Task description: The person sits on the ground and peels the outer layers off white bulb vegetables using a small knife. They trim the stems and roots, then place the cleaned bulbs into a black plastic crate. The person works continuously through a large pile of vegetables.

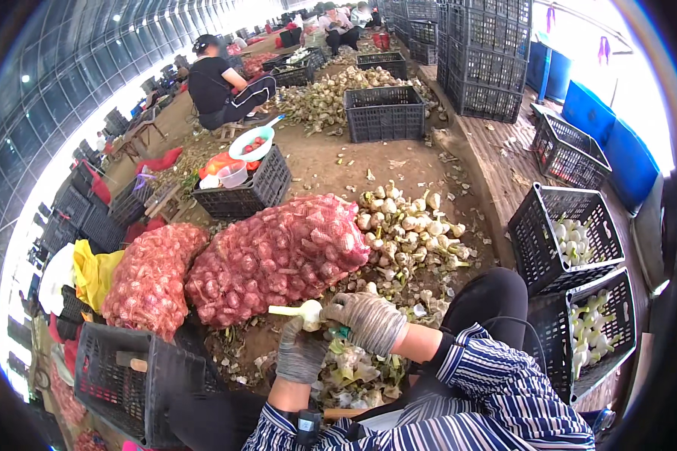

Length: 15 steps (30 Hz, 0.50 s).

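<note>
A garlic bulb (312,313) with a pale trimmed stem pointing left is held in front of me. My left hand (302,352), in a grey knit glove, grips it from below, thumb near the stem. My right hand (369,322), gloved the same way, has its fingers against the bulb's right side. A small green object (339,332), perhaps a tool's handle, shows under the right fingers; the rest of it is hidden. Beneath both hands lies a heap of garlic skins and leaf scraps (355,375). Beyond them is a pile of untrimmed garlic bulbs (409,222).
Two red mesh sacks of garlic (276,259) (146,276) lie ahead and left. Black crates (541,237) (626,344) with peeled bulbs stand at right. Another black crate (113,389) is at lower left. A seated person (211,84) works further off, beside a large garlic heap (338,96).
</note>
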Available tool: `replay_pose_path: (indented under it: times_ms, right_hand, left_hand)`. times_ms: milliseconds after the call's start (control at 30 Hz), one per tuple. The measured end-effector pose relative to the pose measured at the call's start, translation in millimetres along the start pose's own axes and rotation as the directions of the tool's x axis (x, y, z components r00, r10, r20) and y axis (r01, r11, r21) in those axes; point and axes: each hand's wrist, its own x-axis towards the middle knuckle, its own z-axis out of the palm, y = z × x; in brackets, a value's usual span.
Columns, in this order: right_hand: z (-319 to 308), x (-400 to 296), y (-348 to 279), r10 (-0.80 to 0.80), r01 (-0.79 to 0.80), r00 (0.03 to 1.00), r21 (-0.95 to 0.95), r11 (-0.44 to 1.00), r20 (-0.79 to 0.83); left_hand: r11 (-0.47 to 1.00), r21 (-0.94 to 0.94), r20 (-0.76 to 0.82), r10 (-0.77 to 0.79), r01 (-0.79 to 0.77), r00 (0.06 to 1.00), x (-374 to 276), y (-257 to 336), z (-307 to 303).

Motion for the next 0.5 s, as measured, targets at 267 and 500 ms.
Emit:
replay_pose_path:
  times_ms: [267,500]
  right_hand:
    - [-3,-4,0,-0.105,0.118,0.982,-0.076,0.99,0.16]
    - [18,-6,2,-0.279,0.323,0.911,-0.107,0.94,0.303]
  left_hand:
    - [0.996,0.028,-0.101,0.09,-0.088,0.991,-1,-2,4]
    - [0.932,0.217,-0.093,0.315,-0.289,0.945,-3,19,14]
